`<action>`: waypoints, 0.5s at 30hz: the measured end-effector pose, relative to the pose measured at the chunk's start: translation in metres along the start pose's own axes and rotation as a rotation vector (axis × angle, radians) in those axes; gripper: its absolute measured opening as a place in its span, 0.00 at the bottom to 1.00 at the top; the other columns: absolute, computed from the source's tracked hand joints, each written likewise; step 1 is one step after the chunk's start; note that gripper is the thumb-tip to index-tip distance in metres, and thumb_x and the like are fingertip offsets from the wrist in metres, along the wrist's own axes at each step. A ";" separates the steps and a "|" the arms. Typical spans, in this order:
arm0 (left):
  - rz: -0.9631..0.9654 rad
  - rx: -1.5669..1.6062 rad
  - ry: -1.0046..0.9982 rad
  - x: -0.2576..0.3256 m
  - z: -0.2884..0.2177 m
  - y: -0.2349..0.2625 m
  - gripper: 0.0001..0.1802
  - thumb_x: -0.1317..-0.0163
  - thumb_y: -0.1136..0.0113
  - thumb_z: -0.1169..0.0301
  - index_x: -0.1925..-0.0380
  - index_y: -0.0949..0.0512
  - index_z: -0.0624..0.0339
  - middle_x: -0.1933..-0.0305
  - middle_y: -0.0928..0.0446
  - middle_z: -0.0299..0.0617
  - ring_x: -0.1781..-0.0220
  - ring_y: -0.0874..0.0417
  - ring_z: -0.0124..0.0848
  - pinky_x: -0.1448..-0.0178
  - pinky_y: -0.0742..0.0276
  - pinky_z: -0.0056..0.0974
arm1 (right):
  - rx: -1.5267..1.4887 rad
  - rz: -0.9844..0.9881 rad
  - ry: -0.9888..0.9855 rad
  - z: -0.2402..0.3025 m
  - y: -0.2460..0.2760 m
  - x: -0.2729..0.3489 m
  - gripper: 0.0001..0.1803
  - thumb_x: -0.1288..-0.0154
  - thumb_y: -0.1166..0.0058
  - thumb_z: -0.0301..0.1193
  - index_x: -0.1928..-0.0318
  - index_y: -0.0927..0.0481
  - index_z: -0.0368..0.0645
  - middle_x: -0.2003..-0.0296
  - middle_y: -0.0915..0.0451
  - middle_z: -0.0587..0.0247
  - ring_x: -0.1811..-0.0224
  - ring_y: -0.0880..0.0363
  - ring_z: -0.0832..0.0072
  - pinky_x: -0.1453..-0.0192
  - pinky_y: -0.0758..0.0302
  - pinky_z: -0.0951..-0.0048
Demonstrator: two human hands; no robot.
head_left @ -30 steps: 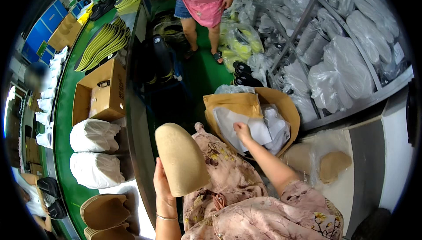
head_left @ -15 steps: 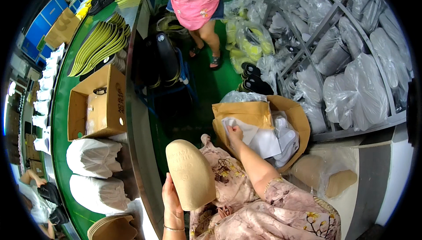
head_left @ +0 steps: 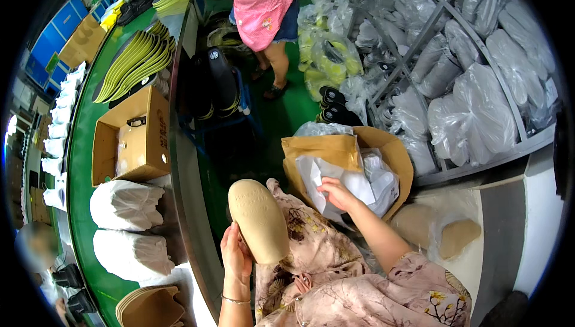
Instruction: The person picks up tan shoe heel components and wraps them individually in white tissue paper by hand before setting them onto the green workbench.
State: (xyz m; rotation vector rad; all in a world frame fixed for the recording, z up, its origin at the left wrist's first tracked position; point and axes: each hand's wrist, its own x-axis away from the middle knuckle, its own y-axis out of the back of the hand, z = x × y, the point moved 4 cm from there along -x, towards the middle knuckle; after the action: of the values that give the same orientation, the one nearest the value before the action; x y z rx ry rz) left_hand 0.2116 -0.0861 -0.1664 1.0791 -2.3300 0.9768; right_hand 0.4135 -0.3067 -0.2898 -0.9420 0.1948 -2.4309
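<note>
My left hand point(head_left: 236, 252) is closed around the side of a tan moulded shoe-toe form point(head_left: 259, 219) with raised lettering, held upright over my lap. Over the front of a brown paper-lined container point(head_left: 400, 153), my right hand point(head_left: 338, 194) pinches a sheet of white paper point(head_left: 312, 177). That sheet is partly lifted and hangs down the container's front. More white sheets and clear plastic point(head_left: 383, 180) show inside the container behind my fingers. To my left, two toe forms wrapped in white paper point(head_left: 127, 204) sit on the bench beside a nested stack of tan forms point(head_left: 147, 310).
A green conveyor point(head_left: 84, 153) runs along my left, bearing an open cardboard box point(head_left: 159, 132) and yellow-green insoles point(head_left: 135, 66). A blue cart point(head_left: 244, 102) with dark insoles stands ahead. A person in a pink apron point(head_left: 263, 15) stands beyond. A metal rack point(head_left: 440, 9) holds bagged grey pieces.
My right hand has drawn back from the container toward me, pulling the white sheet up and outward. My left hand keeps the tan form, now slightly tilted. The person ahead has shifted position.
</note>
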 end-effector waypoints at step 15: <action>0.085 -0.019 -0.173 0.045 0.016 -0.008 0.08 0.35 0.46 0.66 0.63 0.28 0.60 0.68 0.23 0.39 0.69 0.22 0.29 0.65 0.24 0.32 | 1.009 0.447 1.011 0.032 -0.199 0.196 0.07 0.47 0.46 0.30 0.71 0.22 0.38 0.42 0.38 0.41 0.42 0.37 0.52 0.44 0.32 0.57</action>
State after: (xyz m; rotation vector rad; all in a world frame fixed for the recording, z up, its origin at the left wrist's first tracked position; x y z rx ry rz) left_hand 0.1883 -0.1245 -0.1471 1.1040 -2.5373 0.9232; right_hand 0.2293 -0.2370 -0.0891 0.7063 -0.4078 -1.9296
